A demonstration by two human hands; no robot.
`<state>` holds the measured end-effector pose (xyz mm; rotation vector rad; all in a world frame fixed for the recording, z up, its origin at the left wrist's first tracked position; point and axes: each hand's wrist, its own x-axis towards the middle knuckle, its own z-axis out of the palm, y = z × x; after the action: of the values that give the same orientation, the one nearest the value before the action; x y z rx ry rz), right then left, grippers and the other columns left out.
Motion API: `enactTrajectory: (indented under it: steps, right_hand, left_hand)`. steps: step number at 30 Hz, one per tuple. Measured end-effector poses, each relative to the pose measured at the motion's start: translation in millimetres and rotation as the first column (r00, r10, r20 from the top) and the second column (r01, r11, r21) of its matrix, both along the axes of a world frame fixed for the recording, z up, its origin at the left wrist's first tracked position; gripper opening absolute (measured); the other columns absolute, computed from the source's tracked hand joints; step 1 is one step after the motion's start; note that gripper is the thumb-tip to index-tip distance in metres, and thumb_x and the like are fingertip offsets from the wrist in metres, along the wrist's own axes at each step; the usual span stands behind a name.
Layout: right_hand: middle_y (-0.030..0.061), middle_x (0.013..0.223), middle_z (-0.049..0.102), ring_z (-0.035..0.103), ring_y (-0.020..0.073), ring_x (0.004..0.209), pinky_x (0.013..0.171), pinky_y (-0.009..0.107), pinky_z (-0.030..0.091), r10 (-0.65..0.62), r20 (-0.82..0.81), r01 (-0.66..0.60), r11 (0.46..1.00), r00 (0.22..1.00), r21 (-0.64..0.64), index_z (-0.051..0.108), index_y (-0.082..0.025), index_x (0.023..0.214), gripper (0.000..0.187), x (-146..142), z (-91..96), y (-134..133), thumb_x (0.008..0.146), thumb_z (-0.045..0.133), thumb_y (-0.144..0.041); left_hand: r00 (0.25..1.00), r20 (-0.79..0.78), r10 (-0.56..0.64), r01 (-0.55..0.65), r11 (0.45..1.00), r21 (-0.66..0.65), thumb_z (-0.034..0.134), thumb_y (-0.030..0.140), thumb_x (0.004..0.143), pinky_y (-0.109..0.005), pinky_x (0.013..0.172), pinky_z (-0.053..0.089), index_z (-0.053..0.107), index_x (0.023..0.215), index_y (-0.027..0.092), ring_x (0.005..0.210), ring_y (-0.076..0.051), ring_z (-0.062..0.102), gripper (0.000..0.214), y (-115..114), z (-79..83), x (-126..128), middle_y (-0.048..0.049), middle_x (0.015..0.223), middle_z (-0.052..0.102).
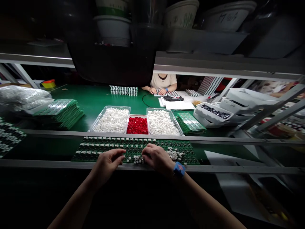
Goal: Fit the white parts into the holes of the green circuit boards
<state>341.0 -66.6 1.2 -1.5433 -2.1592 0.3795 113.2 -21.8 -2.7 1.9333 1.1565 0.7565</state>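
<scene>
A long green circuit board panel point(140, 143) lies between two metal rails, with rows of small white connectors point(91, 145) standing on its left and upper parts. My left hand point(107, 162) hovers over the panel's middle, its thumb and index finger curved with a narrow gap between their tips; no part shows in that gap. To the right, my right hand point(158, 159), wearing a blue wrist strap point(179, 169), has its fingers bent together at a small cluster of loose white connectors point(137, 159). What is between those fingers is hidden. More loose connectors point(175, 155) are heaped right of this hand.
Behind the rail stand two clear trays of white parts point(111, 119) point(163, 121), with red parts point(137, 125) between them. Stacked boards point(63, 113) point(190, 123) flank them. White bins point(214, 111) stand right. A shelf point(228, 65) hangs overhead; a co-worker point(163, 83) sits opposite.
</scene>
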Motion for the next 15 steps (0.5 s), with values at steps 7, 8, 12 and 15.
enactTrajectory:
  steps: [7,8,12,15]
  right_hand:
    - [0.0045,0.08,0.064,0.059,0.0147,0.073,0.068,0.024,0.044,-0.064,-0.055,0.068,0.994,0.996,0.085,0.061,-0.017,0.084,0.011,12,-6.7,-6,0.087,0.051,-0.014]
    - [0.0048,0.08,0.064,0.06,0.0149,0.073,0.068,0.024,0.044,-0.075,-0.055,0.08,0.993,0.996,0.087,0.061,-0.017,0.085,0.012,14,-6.5,-7,0.088,0.05,-0.014]
    - [0.0049,0.084,0.064,0.061,0.0143,0.074,0.068,0.023,0.045,-0.108,-0.054,0.112,0.99,0.993,0.081,0.067,-0.018,0.088,0.016,18,-4.7,-11,0.088,0.051,-0.016]
    - [0.0047,0.089,0.064,0.061,0.0137,0.076,0.069,0.022,0.046,-0.053,-0.062,0.057,0.997,0.997,0.061,0.069,-0.02,0.097,0.016,13,-4.8,-12,0.087,0.056,-0.018]
  left_hand:
    - [0.994,-0.084,0.068,-0.052,0.982,0.183,0.056,0.031,0.081,-0.027,0.061,0.051,0.067,0.082,0.016,0.063,-0.017,0.065,0.019,17,4.7,10,-0.0037,0.072,0.071]
    - [0.991,-0.117,0.066,-0.035,0.969,0.246,0.055,0.029,0.081,-0.027,0.064,0.051,0.067,0.081,0.016,0.067,-0.017,0.065,0.018,19,5.9,10,-0.0042,0.075,0.07]
    - [0.982,-0.179,0.066,0.01,0.921,0.39,0.053,0.027,0.083,-0.03,0.074,0.049,0.068,0.082,0.018,0.081,-0.02,0.063,0.017,27,5.9,12,-0.0054,0.085,0.068]
    - [0.975,-0.207,0.077,0.015,0.913,0.408,0.053,0.028,0.084,-0.032,0.078,0.048,0.068,0.083,0.019,0.084,-0.021,0.062,0.017,29,2.5,11,-0.0051,0.085,0.066]
